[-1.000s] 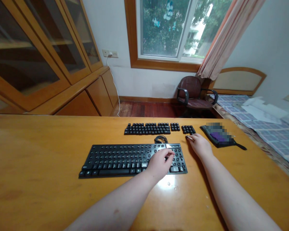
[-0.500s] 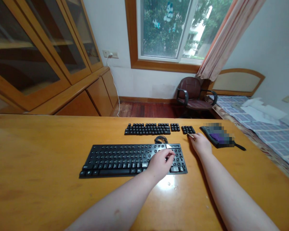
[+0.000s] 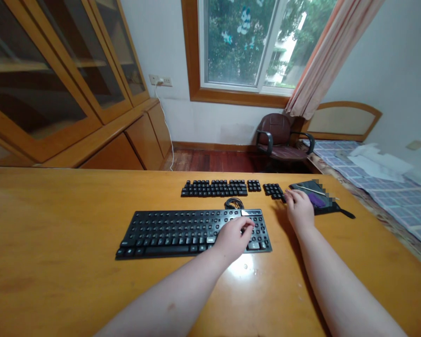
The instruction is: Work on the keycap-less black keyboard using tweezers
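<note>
A black keyboard [image 3: 175, 229] lies on the wooden table, many of its keycaps off and the small stems showing. My left hand [image 3: 234, 236] rests over its number-pad side, fingers curled together; what they hold, if anything, is hidden. My right hand [image 3: 299, 209] is just above the table with its fingers pinched, between a small group of loose black keycaps [image 3: 272, 190] and a dark pouch [image 3: 331, 207]. Whatever is in that pinch is too small to make out. A thin pale stick [image 3: 311, 189] lies across the pouch, partly blurred out.
Behind the keyboard, loose keycaps stand in rows [image 3: 214, 188], with a smaller block of keycaps [image 3: 254, 186] beside them. A coiled black cable [image 3: 234, 203] sits at the keyboard's back edge. Beyond the table are a brown office chair [image 3: 279, 135] and a bed [image 3: 372, 168].
My right hand has moved a little right and up, off the small keycap group toward the pouch. The thin brass-coloured tool in it no longer shows. My left hand stays in place.
</note>
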`<state>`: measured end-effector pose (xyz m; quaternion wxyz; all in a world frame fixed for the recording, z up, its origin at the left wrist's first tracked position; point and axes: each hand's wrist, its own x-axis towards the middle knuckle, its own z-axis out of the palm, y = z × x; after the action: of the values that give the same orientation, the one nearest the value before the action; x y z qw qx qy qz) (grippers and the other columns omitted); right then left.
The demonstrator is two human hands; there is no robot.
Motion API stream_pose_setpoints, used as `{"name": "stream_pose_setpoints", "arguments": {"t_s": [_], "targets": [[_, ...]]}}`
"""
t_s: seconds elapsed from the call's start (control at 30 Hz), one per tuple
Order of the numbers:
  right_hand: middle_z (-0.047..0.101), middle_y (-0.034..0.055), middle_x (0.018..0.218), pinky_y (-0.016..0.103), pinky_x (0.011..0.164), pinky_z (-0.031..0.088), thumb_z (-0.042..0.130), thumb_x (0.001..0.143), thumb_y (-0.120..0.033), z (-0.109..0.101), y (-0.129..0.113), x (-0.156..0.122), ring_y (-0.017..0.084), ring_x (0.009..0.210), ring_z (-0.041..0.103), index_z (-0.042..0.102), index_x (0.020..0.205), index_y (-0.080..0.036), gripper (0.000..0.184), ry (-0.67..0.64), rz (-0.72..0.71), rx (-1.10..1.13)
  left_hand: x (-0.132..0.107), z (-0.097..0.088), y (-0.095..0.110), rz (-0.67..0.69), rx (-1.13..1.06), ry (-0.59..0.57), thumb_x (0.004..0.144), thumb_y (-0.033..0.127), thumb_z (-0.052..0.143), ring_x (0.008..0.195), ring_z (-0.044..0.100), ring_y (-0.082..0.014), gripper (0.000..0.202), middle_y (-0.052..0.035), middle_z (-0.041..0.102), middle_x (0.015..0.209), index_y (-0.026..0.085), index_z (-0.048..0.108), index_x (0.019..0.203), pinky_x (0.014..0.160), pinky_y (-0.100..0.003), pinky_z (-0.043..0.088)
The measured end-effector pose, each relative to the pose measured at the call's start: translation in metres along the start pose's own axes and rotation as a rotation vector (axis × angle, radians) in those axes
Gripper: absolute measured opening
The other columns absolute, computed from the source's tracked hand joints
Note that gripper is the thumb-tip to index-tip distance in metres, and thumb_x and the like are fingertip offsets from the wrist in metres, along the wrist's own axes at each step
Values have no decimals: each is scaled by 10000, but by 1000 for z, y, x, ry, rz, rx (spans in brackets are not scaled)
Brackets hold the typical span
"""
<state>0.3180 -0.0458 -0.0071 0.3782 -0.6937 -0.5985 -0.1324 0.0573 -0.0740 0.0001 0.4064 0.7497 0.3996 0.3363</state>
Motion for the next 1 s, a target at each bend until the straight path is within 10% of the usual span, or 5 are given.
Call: {"name": "stream_pose_setpoints", "arguments": {"t_s": [0.13, 0.27, 0.57, 1.0], "targets": [[610, 117, 921, 376, 799, 439, 208, 935, -430, -45, -33, 0, 229, 900, 569, 672, 814, -148, 556, 89, 47, 244, 1, 0, -3, -12, -19, 18, 804, 152, 456, 844, 592, -161, 197, -17, 658, 893, 201, 625, 893, 773, -277, 467], [512, 2, 545, 253, 460, 374, 279, 922, -443, -65, -77, -20, 125, 444, 464, 600, 731, -168, 464, -222, 179, 502, 1, 1, -6, -20, -78, 19, 817, 134, 413, 857, 597, -152, 227, -15, 658, 906, 197, 602, 927, 771, -272, 473], [520, -14, 516, 263, 540, 407, 440, 852, -256, -18, -92, -55, 139, 489, 518, 559, 683, -191, 217, -385, -42, 559, 0, -2, 0, 40, 76, 11, 652, -2, 392, 942, 555, -180, 407, -37, 646, 961, 181, 607, 945, 891, -325, 427], [520, -13, 539, 264, 566, 401, 396, 882, -260, -5, -91, -56, 147, 533, 518, 528, 702, -194, 232, -520, -48, 559, 1, -2, -1, 49, 88, -21, 642, -16, 368, 919, 555, -178, 446, -24, 649, 949, 199, 614, 946, 861, -310, 432]]}}
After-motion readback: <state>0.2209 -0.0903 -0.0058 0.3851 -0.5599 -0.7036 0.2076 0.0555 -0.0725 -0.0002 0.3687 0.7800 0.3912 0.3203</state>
